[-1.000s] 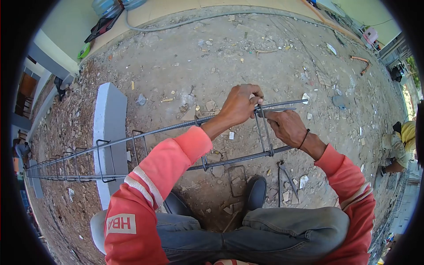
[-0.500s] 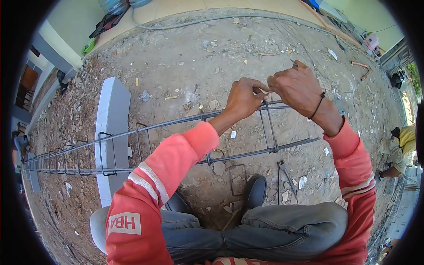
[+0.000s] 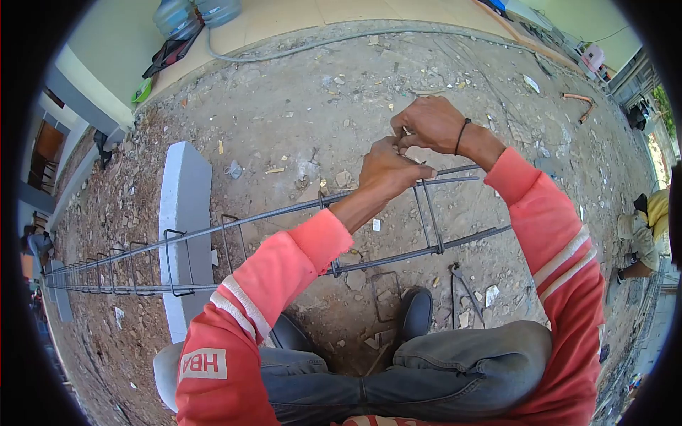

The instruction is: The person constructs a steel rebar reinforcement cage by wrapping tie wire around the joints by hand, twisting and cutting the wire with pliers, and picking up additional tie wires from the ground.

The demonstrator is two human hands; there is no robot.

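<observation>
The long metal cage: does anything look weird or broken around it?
One metal ring lies loose on the ground by the right shoe, while similar ones wrap the cage. That looks odd, but nothing seems broken.

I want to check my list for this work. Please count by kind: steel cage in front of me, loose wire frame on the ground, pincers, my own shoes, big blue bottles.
Steel cage: 1
Loose wire frame: 1
Pincers: 1
Your shoes: 2
Big blue bottles: 2
Total: 7
</observation>
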